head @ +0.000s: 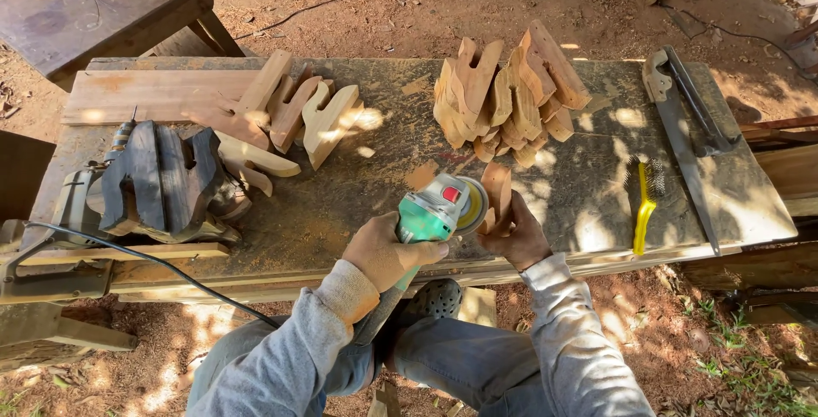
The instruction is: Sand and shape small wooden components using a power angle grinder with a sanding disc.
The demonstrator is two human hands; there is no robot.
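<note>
A green angle grinder (430,212) is grasped in the left grip (385,251); a carved wooden piece (497,195), touching its disc, is clenched in the right grip (515,236).

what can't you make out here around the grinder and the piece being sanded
- Head view: the lower part of the wooden piece is covered by the right hand.
- The green grinder: its rear body sits under the left hand, and the disc face points away.
- The black cable disappears behind the left sleeve.
- The dark bench is cut off by the top edge.
</note>
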